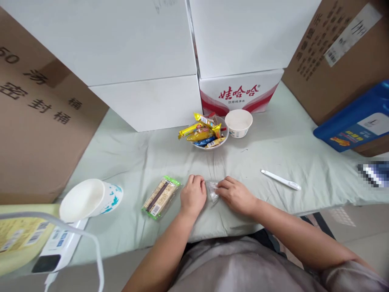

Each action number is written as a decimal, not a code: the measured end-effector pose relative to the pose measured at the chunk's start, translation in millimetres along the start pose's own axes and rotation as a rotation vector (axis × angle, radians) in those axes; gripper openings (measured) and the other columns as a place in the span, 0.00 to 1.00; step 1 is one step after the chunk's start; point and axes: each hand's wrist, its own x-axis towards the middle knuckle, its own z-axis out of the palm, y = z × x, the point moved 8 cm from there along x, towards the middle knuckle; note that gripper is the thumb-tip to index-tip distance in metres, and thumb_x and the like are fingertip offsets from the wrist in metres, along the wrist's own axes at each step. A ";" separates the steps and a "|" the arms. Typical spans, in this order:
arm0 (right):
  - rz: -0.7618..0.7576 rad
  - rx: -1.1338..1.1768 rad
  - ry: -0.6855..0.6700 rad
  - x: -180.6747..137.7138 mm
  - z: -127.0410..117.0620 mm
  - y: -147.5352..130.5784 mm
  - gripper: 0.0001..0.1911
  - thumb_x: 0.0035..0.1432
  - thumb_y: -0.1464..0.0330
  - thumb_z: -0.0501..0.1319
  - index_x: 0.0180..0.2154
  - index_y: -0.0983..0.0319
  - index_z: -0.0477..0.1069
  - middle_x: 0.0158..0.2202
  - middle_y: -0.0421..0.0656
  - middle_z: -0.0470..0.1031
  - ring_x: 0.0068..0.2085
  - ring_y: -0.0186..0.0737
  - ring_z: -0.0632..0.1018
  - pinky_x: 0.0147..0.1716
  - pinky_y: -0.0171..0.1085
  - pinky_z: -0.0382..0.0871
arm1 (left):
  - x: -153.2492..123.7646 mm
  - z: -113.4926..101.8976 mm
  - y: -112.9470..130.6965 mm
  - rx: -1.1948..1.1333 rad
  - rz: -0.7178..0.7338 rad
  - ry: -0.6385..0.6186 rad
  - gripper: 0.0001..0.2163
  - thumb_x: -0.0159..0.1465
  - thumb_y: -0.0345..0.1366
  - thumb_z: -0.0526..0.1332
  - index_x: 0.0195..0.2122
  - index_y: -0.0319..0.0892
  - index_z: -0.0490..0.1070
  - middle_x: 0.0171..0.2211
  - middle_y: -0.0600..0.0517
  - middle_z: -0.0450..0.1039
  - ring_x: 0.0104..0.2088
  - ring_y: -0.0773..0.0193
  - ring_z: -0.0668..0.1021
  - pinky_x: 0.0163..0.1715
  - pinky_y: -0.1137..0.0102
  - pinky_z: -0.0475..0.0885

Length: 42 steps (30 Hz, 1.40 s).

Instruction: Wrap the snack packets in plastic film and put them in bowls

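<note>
The small clear wrapper (212, 190) lies on the green cloth (273, 154), right between the two hands, close to the person's body. The right hand (235, 195) has its fingertips pressed together on the right end of the wrapper. The left hand (193, 195) is curled like a loose fist with its knuckles up. It touches the left end, but its fingertips are tucked under, so it is hard to tell if it pinches the wrapper or only rests on it. With a hand at each end, the thin, light wrapper probably stays put and does not slide.

Just to the left of the left hand lies a snack pack (160, 197) with green edges. It lies flat and nobody touches it. Farther left, a paper cup (109, 194) lies on its side with its mouth open toward the camera. Nothing shows inside it. To the right, a white pen (281, 179) lies well apart from the hands.

Farther back there is a clear bowl (212, 147) piled with snacks (202, 132) in yellow and blue wraps. A white paper bowl (238, 132) stands just beside it, and nothing shows in it either.

White boxes (136, 61) and brown boxes (36, 121) stand like walls around the cloth. A blue box (355, 121) leans at the right. A power strip (57, 247) sits at the bottom left.
</note>
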 end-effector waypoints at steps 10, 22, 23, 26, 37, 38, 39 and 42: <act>0.401 -0.295 0.486 68.9 -165.5 149.0 0.18 0.64 0.66 0.51 0.46 0.60 0.77 0.49 0.51 0.71 0.51 0.51 0.70 0.48 0.47 0.68 | 4.0 4.4 -1.2 0.021 -0.038 -0.005 0.06 0.65 0.33 0.55 0.35 0.44 0.71 0.36 0.51 0.73 0.31 0.62 0.75 0.26 0.69 0.59; 0.650 -0.247 0.344 120.5 -184.5 225.7 0.23 0.62 0.70 0.48 0.54 0.66 0.72 0.52 0.51 0.75 0.52 0.52 0.74 0.52 0.49 0.68 | 5.0 4.4 1.6 0.048 -0.029 -0.019 0.05 0.65 0.34 0.55 0.35 0.43 0.71 0.35 0.50 0.74 0.31 0.61 0.76 0.26 0.69 0.59; 0.647 -0.246 0.306 121.4 -183.1 226.6 0.23 0.61 0.71 0.49 0.53 0.65 0.73 0.51 0.50 0.76 0.52 0.52 0.75 0.51 0.48 0.69 | 4.9 4.2 1.6 0.046 -0.029 -0.014 0.06 0.65 0.34 0.55 0.35 0.43 0.70 0.35 0.50 0.74 0.31 0.61 0.76 0.26 0.69 0.59; 0.593 -0.239 0.176 126.0 -174.6 223.3 0.21 0.60 0.72 0.51 0.51 0.62 0.76 0.48 0.47 0.78 0.50 0.49 0.77 0.49 0.44 0.70 | 4.2 4.4 1.4 0.035 -0.020 -0.004 0.06 0.66 0.34 0.55 0.35 0.43 0.70 0.34 0.50 0.74 0.31 0.61 0.76 0.26 0.70 0.60; 0.450 -0.332 -0.255 124.0 -116.0 207.2 0.14 0.61 0.67 0.57 0.42 0.61 0.79 0.41 0.49 0.80 0.41 0.46 0.78 0.43 0.43 0.70 | 4.4 5.1 1.8 0.033 -0.006 -0.010 0.06 0.66 0.34 0.54 0.35 0.43 0.70 0.35 0.50 0.74 0.31 0.62 0.76 0.27 0.69 0.60; 0.453 -0.340 -0.266 123.6 -115.1 205.3 0.14 0.62 0.66 0.56 0.41 0.62 0.79 0.40 0.50 0.80 0.40 0.46 0.78 0.42 0.43 0.70 | 4.6 4.9 1.6 0.034 -0.008 -0.010 0.06 0.66 0.34 0.55 0.35 0.43 0.70 0.35 0.50 0.74 0.32 0.62 0.76 0.27 0.69 0.60; 0.452 -0.348 -0.271 123.3 -115.8 202.4 0.15 0.62 0.65 0.55 0.41 0.62 0.79 0.41 0.50 0.80 0.41 0.47 0.78 0.42 0.44 0.69 | 4.9 5.0 1.6 0.034 -0.009 -0.012 0.06 0.66 0.34 0.55 0.35 0.43 0.70 0.35 0.50 0.74 0.32 0.62 0.76 0.27 0.69 0.60; 0.438 -0.376 -0.244 119.8 -126.1 188.9 0.19 0.65 0.61 0.52 0.43 0.63 0.78 0.48 0.53 0.77 0.48 0.52 0.75 0.46 0.47 0.67 | 5.8 6.2 1.9 0.029 -0.024 -0.028 0.06 0.66 0.35 0.55 0.35 0.43 0.71 0.36 0.50 0.74 0.33 0.61 0.76 0.28 0.69 0.62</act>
